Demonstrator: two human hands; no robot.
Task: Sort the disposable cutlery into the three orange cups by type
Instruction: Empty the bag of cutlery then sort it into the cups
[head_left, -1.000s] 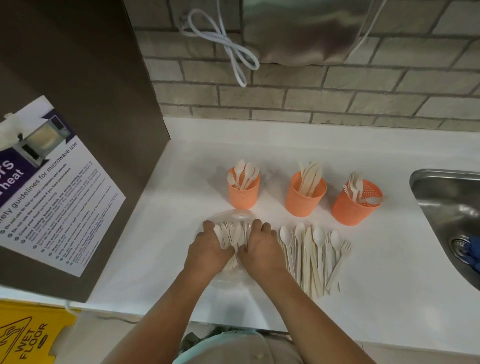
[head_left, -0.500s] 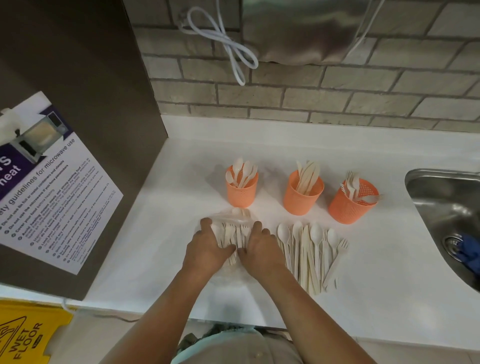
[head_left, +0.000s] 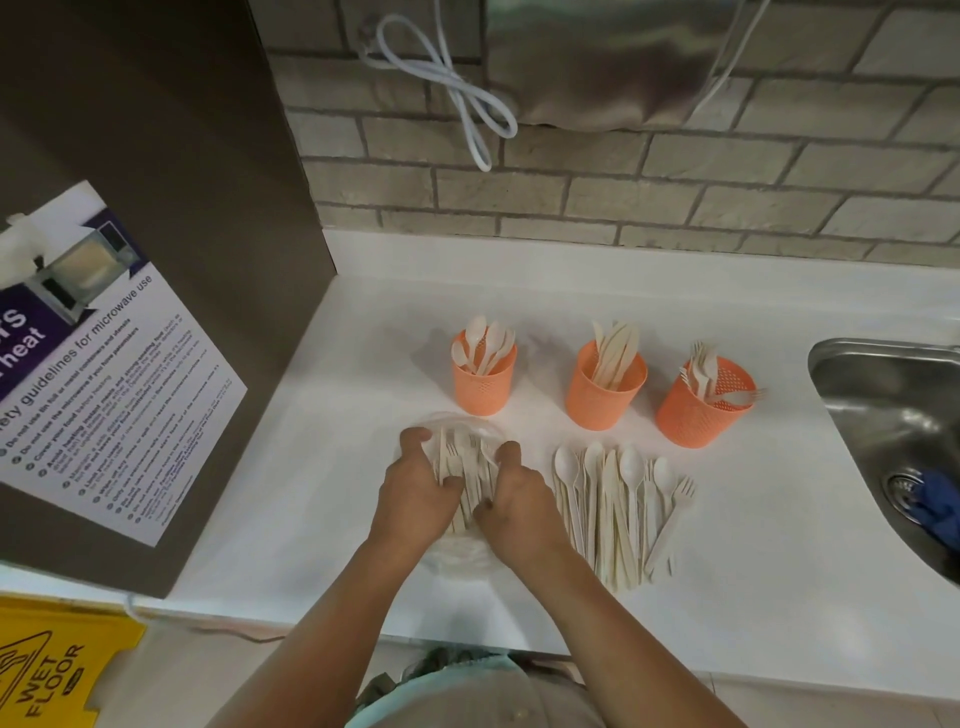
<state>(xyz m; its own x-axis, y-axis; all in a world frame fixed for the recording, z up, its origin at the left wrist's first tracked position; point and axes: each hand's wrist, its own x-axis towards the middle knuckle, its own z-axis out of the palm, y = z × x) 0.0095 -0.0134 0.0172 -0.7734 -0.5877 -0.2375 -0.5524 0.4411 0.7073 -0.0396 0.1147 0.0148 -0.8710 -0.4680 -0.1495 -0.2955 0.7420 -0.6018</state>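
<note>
1. cutlery bundle (head_left: 464, 462), on clear plate (head_left: 460, 558): my L hand (head_left: 418, 491) & R hand (head_left: 519, 501) both curled round it.
2. spoon cup (head_left: 483, 387), knife cup (head_left: 602, 402), fork cup (head_left: 693, 415): 12–2 o'clock of hands.
3. loose pile (head_left: 615, 501): 3 o'clock, just beside R hand.

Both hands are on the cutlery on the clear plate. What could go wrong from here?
1. The left hand and right hand squeeze the cutlery bundle; pieces may slip out on lifting, into the loose pile beside it.
2. The clear plate under it may slide or come up.
3. A fork lies across the rim of the right cup; a bump could knock it off.
</note>
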